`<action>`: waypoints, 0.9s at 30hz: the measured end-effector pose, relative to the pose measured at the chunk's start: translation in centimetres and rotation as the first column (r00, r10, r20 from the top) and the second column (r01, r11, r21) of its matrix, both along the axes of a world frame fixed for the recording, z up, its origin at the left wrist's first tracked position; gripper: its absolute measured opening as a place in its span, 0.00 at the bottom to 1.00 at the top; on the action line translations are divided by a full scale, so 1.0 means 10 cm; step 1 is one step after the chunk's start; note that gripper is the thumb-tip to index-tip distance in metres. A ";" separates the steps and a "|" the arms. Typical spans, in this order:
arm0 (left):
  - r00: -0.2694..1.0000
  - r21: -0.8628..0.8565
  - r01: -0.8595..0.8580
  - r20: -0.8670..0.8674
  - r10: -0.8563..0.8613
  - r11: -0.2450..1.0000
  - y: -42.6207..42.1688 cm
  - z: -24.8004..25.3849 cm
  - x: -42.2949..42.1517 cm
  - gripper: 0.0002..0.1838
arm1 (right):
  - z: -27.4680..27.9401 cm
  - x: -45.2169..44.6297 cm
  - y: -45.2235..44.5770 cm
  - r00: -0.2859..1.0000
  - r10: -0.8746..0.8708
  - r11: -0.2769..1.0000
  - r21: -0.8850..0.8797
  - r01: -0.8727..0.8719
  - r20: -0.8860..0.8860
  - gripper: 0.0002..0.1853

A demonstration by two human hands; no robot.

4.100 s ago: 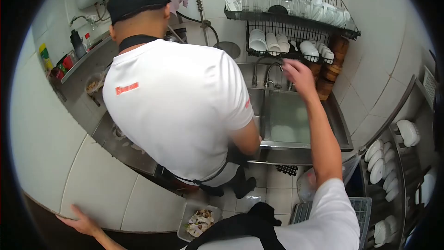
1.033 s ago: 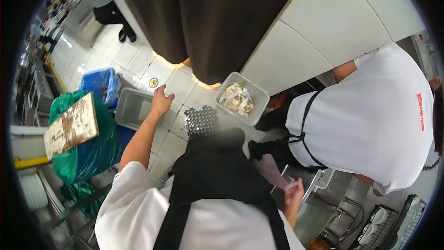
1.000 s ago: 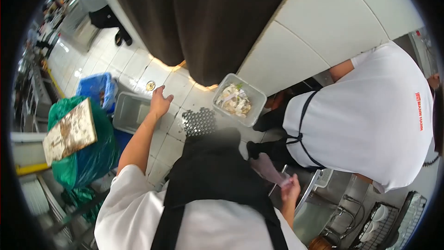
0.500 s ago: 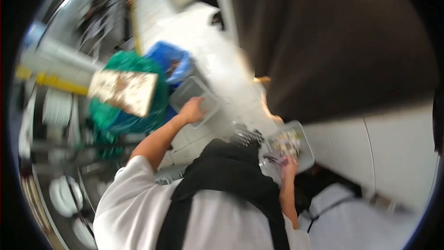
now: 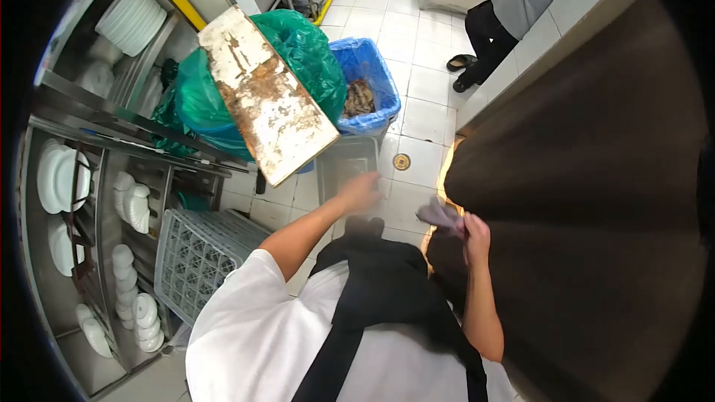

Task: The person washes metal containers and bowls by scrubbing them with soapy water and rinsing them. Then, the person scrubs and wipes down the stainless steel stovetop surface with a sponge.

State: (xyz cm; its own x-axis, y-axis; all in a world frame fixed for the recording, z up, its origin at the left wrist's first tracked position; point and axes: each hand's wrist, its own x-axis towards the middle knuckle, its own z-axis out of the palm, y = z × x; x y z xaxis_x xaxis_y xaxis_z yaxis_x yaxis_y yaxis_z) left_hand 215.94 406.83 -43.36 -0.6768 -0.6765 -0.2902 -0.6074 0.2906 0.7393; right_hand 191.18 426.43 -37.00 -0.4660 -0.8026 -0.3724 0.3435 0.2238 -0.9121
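Our right hand (image 5: 477,237) is closed round one end of a purple-grey cloth (image 5: 441,216), and the loose part sticks out leftward from the grip, over the floor (image 5: 417,197). Just right of that grip hangs the brown curtain (image 5: 573,171); we cannot tell whether the knuckles touch it. Left of the grip, well apart from it, our left hand (image 5: 360,193) is blurred, so we cannot tell how far its fingers are spread, and we see nothing in it. It is over the near end of a clear tub (image 5: 341,158), touching or not we cannot say. Beyond the cloth, a little to its left, is a round drain (image 5: 402,162). Past the left hand and the tub is a bin (image 5: 392,93) lined in blue, with dark scraps inside. Further left of both hands a stained board (image 5: 272,97) lies aslant on a green bag (image 5: 302,45). Nearer us on that side is a tilted grey crate (image 5: 195,257), with stacked bowls (image 5: 147,320) beside it. Far beyond the cloth a person (image 5: 532,0) in a grey top and black trousers is near the wall
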 end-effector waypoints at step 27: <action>0.697 0.300 -0.613 -0.232 0.679 0.731 -2.66 0.40 -2.68 0.10 | -0.36 -2.49 -4.47 0.554 0.832 0.542 0.237 -0.806 -0.020 0.16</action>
State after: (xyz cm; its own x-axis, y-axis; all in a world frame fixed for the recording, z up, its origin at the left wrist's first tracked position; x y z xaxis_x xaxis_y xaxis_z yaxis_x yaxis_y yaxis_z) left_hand 189.13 380.24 -39.40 -0.1652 -0.9349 -0.3143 -0.3255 -0.2491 0.9121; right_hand 166.33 381.68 -40.62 0.3109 -0.7802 -0.5427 -0.1801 0.5123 -0.8397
